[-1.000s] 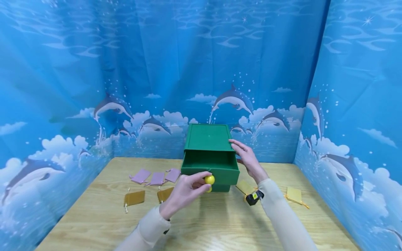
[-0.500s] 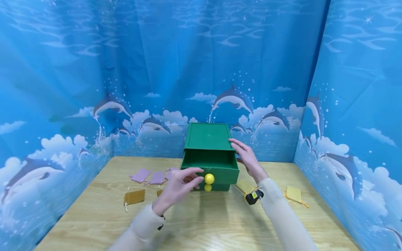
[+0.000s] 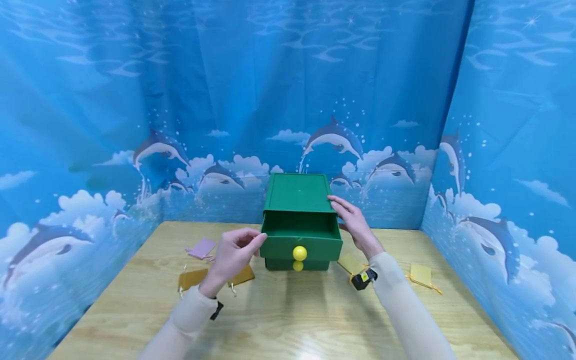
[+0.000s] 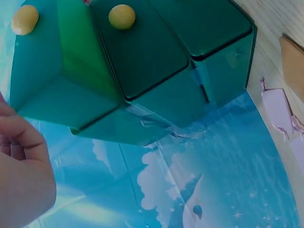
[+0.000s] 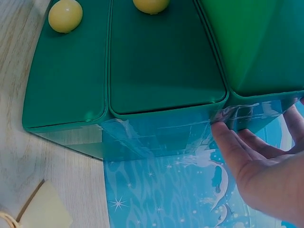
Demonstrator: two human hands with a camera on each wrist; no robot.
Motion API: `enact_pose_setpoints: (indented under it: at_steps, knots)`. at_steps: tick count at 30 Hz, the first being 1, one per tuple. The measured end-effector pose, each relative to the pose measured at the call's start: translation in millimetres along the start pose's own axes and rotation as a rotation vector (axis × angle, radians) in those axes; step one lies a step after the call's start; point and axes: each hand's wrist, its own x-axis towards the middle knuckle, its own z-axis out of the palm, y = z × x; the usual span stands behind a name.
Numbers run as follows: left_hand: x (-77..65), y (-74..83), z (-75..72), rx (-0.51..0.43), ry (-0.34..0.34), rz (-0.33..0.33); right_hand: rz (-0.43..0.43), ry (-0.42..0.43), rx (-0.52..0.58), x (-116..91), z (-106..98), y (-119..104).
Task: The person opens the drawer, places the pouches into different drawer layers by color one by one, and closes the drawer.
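Observation:
A green drawer cabinet (image 3: 299,192) stands at the back of the table, its top drawer (image 3: 283,247) pulled out and a yellow ball knob (image 3: 299,253) on the front. My left hand (image 3: 234,257) is at the drawer's left front corner, fingertips right by its edge and no object in the grasp. In the left wrist view, that hand (image 4: 23,171) has loosely bent fingers beside the drawer wall. My right hand (image 3: 357,227) rests against the cabinet's right side, fingertips on the top edge. Seen from the right wrist, its fingers (image 5: 228,142) touch the taped side.
Brown drawstring pouches (image 3: 241,275) and a purple pouch (image 3: 201,248) lie on the left of the wooden table (image 3: 288,320). Yellow pouches (image 3: 421,275) lie to the right. A blue dolphin-print curtain (image 3: 252,100) closes off the back and sides.
My left hand has released the yellow knob and moved left to the drawer's front corner. The drawer stays pulled out, and my right hand keeps its place on the cabinet.

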Motion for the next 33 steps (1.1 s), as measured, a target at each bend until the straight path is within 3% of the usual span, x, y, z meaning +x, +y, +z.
enact_pose_setpoints:
  at_steps: [3, 8, 12, 19, 25, 33]
  knots:
    - [0.5, 3.8, -5.9, -0.045, -0.021, -0.073, -0.003, -0.004, 0.0, 0, 1, 0]
    - [1.7, 4.6, -14.2, -0.084, -0.049, -0.126, -0.011, -0.006, 0.004, -1, 0, 1]
    - [4.2, -14.0, -21.1, -0.114, -0.052, -0.156, -0.016, -0.008, 0.008, -2, -1, 2]
    - [5.6, -43.3, -32.4, -0.165, -0.061, -0.28, -0.021, -0.021, 0.004, 5, -3, 7]
    - [4.1, -58.5, -43.9, -0.111, -0.148, -0.392, -0.021, -0.012, 0.004, 17, -7, 22]
    - [0.3, -79.4, -56.3, -0.03, -0.137, -0.501, -0.034, 0.001, -0.006, 18, -9, 25]
